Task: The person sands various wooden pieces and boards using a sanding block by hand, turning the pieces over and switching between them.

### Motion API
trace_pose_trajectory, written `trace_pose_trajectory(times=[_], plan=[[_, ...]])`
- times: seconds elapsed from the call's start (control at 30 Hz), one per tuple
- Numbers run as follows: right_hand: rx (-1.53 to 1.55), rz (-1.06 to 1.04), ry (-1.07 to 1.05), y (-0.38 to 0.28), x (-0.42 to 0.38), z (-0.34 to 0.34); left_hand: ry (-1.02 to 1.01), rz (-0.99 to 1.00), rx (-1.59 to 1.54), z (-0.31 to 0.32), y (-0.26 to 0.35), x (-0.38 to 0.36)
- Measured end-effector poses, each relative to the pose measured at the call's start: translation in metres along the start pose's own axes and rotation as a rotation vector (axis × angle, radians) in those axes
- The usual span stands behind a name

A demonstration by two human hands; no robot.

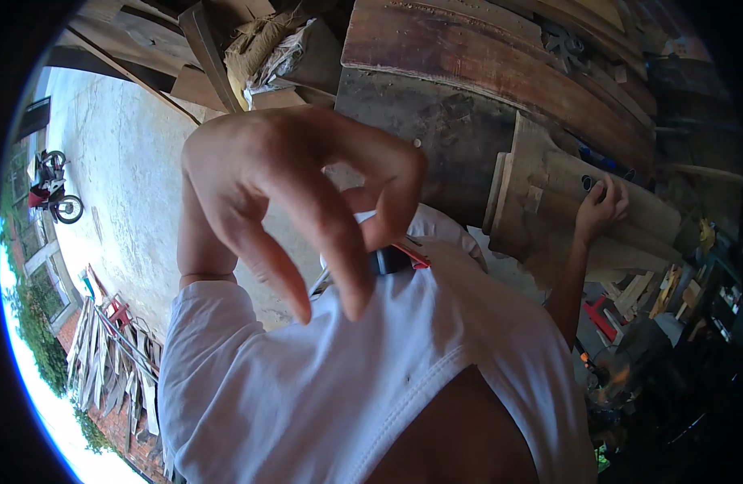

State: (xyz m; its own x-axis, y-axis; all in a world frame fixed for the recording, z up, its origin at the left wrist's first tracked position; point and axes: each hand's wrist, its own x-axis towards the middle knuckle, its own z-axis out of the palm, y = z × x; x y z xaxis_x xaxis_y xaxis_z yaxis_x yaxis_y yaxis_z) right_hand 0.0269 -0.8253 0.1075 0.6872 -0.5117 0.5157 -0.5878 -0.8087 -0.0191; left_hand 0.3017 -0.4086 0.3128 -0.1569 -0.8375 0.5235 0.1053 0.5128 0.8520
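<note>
My left hand (pixel 283 177) is raised close to the camera and looks large. Its fingers hang down, bent and apart, and nothing shows between them. Behind it is the white shirt (pixel 347 347) I wear, with a small red and dark item (pixel 408 258) at waist level. My right hand (pixel 604 206) is farther off to the right, over a shaped wooden piece (pixel 549 173). Its fingers are curled beside a small dark ring-shaped thing (pixel 587 183) with a bit of blue near it. What they grip is too small to make out.
Curved wooden boards (pixel 468 48) lie on a dark panel (pixel 420 121) beyond me. A wrapped bundle (pixel 267 52) stands among planks. Wood scraps (pixel 117 371) are piled at lower left, and a motorcycle (pixel 55 189) is parked at far left. Tools and offcuts (pixel 630 298) clutter the right.
</note>
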Motion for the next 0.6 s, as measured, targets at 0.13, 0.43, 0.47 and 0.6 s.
trace_pose_trajectory(times=[0.13, 0.43, 0.47, 0.6], plan=[[0.369, -0.063, -0.143, -0.010, 0.020, -0.027, -0.024, 0.404, 0.133, 0.031, 0.036, 0.008], [1.976, -1.184, -0.523, -0.070, 0.098, -0.268, -0.047, 0.184, 0.305, 0.058, 0.144, 0.007], [1.993, -0.887, -0.083, -0.056, 0.055, -0.288, 0.072, 0.135, 0.369, 0.067, 0.155, 0.008], [1.921, -1.012, -0.222, 0.110, 0.098, -0.319, 0.317, 0.209, 0.677, 0.072, 0.185, 0.014]])
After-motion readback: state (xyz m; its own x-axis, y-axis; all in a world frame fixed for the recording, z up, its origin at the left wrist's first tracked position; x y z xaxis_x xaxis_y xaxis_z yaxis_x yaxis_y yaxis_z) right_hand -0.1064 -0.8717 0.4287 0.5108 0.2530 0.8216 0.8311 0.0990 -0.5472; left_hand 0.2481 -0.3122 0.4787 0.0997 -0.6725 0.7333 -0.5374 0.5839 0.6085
